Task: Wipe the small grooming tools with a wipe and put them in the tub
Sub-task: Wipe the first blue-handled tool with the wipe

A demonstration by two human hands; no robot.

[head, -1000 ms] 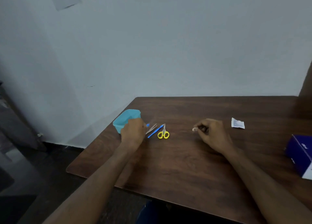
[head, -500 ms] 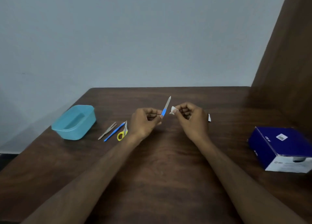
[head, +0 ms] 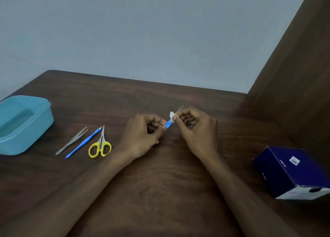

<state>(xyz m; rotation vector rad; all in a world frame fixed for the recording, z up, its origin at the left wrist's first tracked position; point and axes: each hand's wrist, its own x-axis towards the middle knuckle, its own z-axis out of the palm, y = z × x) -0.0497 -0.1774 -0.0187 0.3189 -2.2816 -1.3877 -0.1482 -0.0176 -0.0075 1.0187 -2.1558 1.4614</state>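
- Left hand [head: 142, 135] is pinching nail file [head: 168, 124] by blue handle, above bench [head: 160, 183].
- Right hand [head: 194, 127] is pinching wipe [head: 172, 115] round file; blade is running up-right.
- Tub [head: 26, 126] is sitting far left, nearer left hand.

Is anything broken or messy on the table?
Nothing stands out. The tweezers, blue tool and yellow scissors lie in a tidy row beside the tub. The dark blue box sits at an angle, undamaged.
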